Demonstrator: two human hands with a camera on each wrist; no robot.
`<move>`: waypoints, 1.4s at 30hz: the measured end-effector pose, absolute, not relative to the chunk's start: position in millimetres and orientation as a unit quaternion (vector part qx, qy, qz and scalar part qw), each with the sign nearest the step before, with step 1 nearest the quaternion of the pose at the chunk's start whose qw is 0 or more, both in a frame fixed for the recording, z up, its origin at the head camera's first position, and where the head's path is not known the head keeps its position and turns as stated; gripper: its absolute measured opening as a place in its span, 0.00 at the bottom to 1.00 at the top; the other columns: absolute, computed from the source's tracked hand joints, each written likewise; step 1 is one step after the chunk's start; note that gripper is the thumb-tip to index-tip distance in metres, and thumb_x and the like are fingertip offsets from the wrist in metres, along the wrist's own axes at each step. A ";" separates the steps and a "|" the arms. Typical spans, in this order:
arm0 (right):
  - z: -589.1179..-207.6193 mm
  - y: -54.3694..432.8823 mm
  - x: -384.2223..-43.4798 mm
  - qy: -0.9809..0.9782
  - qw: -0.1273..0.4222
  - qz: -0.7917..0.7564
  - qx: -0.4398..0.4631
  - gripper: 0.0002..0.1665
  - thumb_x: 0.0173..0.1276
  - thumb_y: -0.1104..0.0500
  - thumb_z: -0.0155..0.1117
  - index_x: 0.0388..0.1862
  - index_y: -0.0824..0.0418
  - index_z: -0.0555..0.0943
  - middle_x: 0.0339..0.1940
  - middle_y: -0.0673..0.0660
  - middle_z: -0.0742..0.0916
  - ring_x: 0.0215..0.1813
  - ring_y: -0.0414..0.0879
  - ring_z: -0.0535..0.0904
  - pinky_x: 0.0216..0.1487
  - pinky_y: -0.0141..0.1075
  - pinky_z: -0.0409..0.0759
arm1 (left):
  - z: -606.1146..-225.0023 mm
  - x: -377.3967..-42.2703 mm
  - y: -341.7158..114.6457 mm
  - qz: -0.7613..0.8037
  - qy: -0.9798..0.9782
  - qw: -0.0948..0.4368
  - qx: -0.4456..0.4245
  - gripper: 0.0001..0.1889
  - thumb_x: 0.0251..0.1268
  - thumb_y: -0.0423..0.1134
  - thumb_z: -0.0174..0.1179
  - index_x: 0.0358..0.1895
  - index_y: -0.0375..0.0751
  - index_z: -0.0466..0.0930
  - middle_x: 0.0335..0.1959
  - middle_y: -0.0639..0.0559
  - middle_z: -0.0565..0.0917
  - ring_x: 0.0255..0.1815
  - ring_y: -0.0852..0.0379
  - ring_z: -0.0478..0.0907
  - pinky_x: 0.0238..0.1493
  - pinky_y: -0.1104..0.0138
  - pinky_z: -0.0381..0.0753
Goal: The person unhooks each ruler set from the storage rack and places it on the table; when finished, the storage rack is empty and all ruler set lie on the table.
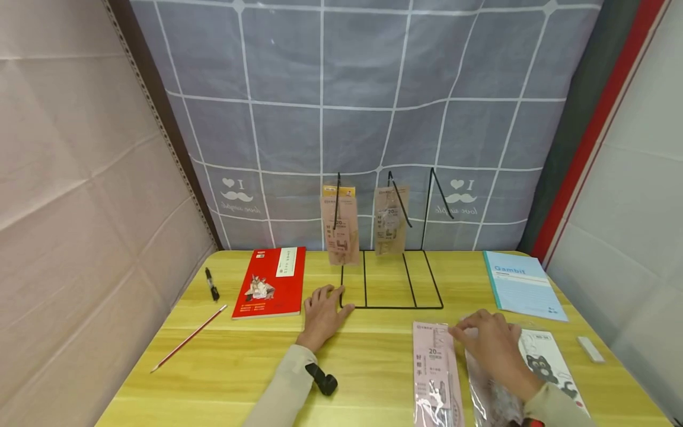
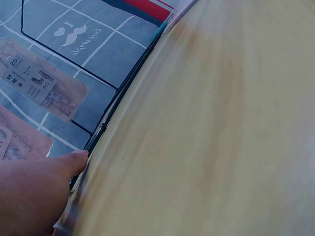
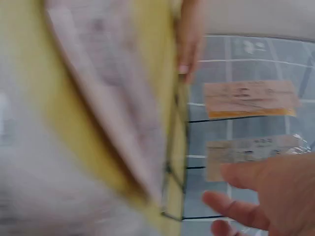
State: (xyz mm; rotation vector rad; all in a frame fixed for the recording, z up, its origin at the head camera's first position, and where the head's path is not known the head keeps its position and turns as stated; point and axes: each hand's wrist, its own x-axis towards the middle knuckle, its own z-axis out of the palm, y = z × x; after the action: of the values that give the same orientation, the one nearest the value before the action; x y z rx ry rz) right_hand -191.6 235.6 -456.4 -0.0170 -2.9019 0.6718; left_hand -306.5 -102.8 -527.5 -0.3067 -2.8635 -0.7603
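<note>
A black wire display rack (image 1: 392, 308) stands at the back of the table, with three hooks. My left hand (image 1: 324, 315) rests at the front left corner of its base, thumb against the wire (image 2: 102, 127) in the left wrist view. A pink ruler pack (image 1: 340, 231) hangs on the left hook and a tan pack (image 1: 391, 228) on the middle one. My right hand (image 1: 493, 344) is over the table, fingers spread in the right wrist view. Its fingertips are near the top corner of a pink ruler pack (image 1: 434, 367). A clear plastic pack (image 1: 482, 394) lies partly hidden under that hand.
Left of the rack lie a red notebook (image 1: 272, 282), a black pen (image 1: 211, 284) and a red pencil (image 1: 188, 339). To the right are a blue notebook (image 1: 525, 286), a white cat-print notebook (image 1: 549, 362) and a white eraser (image 1: 590, 350). A grey grid curtain (image 1: 288, 136) hangs behind.
</note>
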 end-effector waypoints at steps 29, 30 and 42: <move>-382.0 182.2 -364.5 -0.872 0.152 0.465 0.012 0.29 0.81 0.43 0.57 0.71 0.57 0.79 0.69 0.64 0.82 0.62 0.60 0.78 0.51 0.49 0.79 | -530.8 -305.7 -107.5 -0.257 -0.956 0.087 -0.109 0.31 0.73 0.59 0.61 0.73 0.52 0.75 0.72 0.42 0.73 0.73 0.37 0.66 0.64 0.40 0.64; -381.7 179.6 -370.0 -0.868 0.157 0.470 0.010 0.28 0.81 0.44 0.57 0.71 0.57 0.79 0.68 0.64 0.83 0.61 0.59 0.79 0.49 0.47 0.78 | -530.3 -305.7 -107.3 -0.258 -0.956 0.087 -0.109 0.31 0.73 0.59 0.61 0.73 0.52 0.75 0.72 0.42 0.73 0.73 0.37 0.66 0.64 0.40 0.63; -368.8 178.7 -407.5 -0.853 0.123 0.506 0.017 0.35 0.78 0.45 0.63 0.77 0.59 0.72 0.74 0.65 0.77 0.75 0.62 0.72 0.70 0.60 0.73 | -531.2 -307.5 -104.0 -0.256 -0.957 0.087 -0.109 0.31 0.73 0.60 0.61 0.74 0.52 0.75 0.73 0.43 0.73 0.74 0.37 0.65 0.65 0.40 0.63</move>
State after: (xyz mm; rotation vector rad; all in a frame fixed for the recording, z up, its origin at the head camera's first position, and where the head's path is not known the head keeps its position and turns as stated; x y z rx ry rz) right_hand -407.5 178.7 -368.8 0.0483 -2.4894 1.4769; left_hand -307.5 -104.0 -531.2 -0.3238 -2.8487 -0.7633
